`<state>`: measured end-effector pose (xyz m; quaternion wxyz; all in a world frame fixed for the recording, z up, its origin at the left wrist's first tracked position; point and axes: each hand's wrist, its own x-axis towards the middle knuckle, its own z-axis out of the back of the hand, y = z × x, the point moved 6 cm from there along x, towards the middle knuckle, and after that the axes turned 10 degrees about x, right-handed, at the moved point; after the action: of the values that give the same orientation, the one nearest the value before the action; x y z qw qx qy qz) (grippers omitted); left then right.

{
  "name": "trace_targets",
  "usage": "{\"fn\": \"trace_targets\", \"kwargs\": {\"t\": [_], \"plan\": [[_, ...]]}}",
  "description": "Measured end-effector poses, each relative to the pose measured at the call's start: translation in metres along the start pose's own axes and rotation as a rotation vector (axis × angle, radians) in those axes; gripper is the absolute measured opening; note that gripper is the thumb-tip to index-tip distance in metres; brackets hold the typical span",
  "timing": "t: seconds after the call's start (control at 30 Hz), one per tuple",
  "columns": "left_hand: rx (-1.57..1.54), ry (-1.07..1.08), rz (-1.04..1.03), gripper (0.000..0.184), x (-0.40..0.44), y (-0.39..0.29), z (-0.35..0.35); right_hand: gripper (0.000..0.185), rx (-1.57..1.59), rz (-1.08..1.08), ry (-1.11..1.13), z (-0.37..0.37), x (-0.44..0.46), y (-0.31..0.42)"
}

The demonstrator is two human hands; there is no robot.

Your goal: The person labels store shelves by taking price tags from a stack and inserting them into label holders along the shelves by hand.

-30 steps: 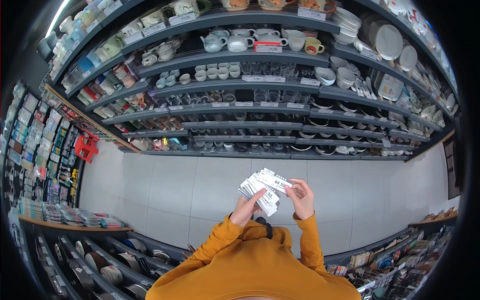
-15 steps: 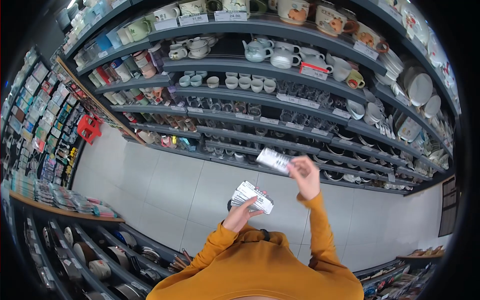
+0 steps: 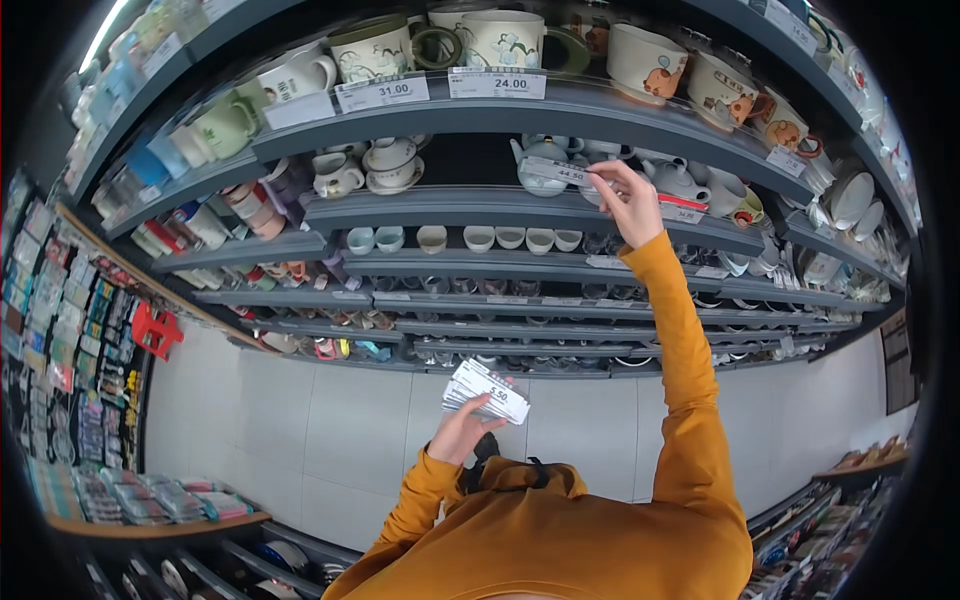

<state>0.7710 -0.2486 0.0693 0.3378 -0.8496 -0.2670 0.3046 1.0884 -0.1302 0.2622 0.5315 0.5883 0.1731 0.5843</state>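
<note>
My left hand (image 3: pixel 457 432) is closed around a stack of white price tags (image 3: pixel 487 392), held low in front of my body with the thumb on top. Raised to the teapot shelf, my right hand (image 3: pixel 626 197) pinches a single price tag (image 3: pixel 558 171) marked 44.50. That tag is in front of a pale blue teapot (image 3: pixel 540 152) and covers part of it. Right of my fingers is a grey-white teapot (image 3: pixel 678 182), with a red-topped price label (image 3: pixel 684 212) on the shelf edge below it.
Mugs (image 3: pixel 502 40) with price labels line the shelf above. Small cups (image 3: pixel 479 238) and glassware fill lower shelves. A red stool (image 3: pixel 156 330) is at the left on the tiled floor (image 3: pixel 360 420). Packaged goods (image 3: pixel 130 495) are on a low counter at my left.
My right hand has moved up and forward with its price tag, from above the floor to the teapot shelf. My left hand still holds the stack. The view has tilted upward and nearer the shelves.
</note>
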Motion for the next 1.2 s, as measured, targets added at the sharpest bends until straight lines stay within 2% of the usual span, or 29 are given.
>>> {"fn": "trace_targets", "kwargs": {"t": [0.13, 0.23, 0.37, 0.47, 0.6, 0.7, 0.77, 0.87, 0.93, 0.97, 1.03, 1.07, 1.2], "plan": [[0.003, 0.033, -0.014, 0.042, 0.023, -0.036, 0.015, 0.020, -0.067, -0.116, 0.104, -0.008, 0.015, -0.011], [0.008, 0.043, -0.032, 0.042, 0.032, -0.050, 0.014, 0.023, 0.019, -0.222, 0.177, -0.012, 0.016, -0.016], [0.012, 0.038, -0.047, 0.040, 0.038, -0.057, -0.002, 0.023, 0.045, -0.225, 0.195, -0.007, 0.019, -0.019], [-0.004, 0.044, -0.078, 0.038, 0.043, -0.057, -0.019, 0.024, 0.005, -0.252, 0.292, -0.011, 0.017, -0.016], [0.033, -0.002, -0.194, 0.040, 0.045, -0.067, -0.045, 0.024, -0.262, -0.052, 0.362, -0.014, 0.014, -0.009], [0.056, -0.046, -0.287, 0.039, 0.043, -0.072, -0.063, 0.025, -0.386, 0.155, 0.142, -0.014, -0.015, 0.018], [0.071, -0.062, -0.329, 0.039, 0.039, -0.073, -0.077, 0.024, -0.203, 0.061, 0.142, -0.017, -0.053, 0.035], [0.063, -0.095, -0.366, 0.036, 0.032, -0.067, -0.092, 0.015, 0.166, -0.142, 0.225, -0.023, -0.123, 0.020], [0.057, -0.121, -0.395, 0.034, 0.030, -0.062, -0.104, 0.011, 0.283, -0.292, 0.197, -0.020, -0.168, 0.002], [0.060, -0.134, -0.399, 0.034, 0.030, -0.058, -0.109, 0.014, 0.334, -0.251, 0.187, -0.016, -0.183, 0.004], [0.067, -0.153, -0.398, 0.033, 0.028, -0.049, -0.119, 0.020, 0.466, -0.398, 0.050, -0.004, -0.215, -0.007], [0.066, -0.152, -0.397, 0.033, 0.027, -0.045, -0.125, 0.024, 0.505, -0.443, 0.052, 0.003, -0.226, -0.009], [0.072, -0.140, -0.392, 0.030, 0.026, -0.030, -0.152, 0.013, 0.540, -0.492, -0.059, 0.037, -0.252, -0.014]]}}
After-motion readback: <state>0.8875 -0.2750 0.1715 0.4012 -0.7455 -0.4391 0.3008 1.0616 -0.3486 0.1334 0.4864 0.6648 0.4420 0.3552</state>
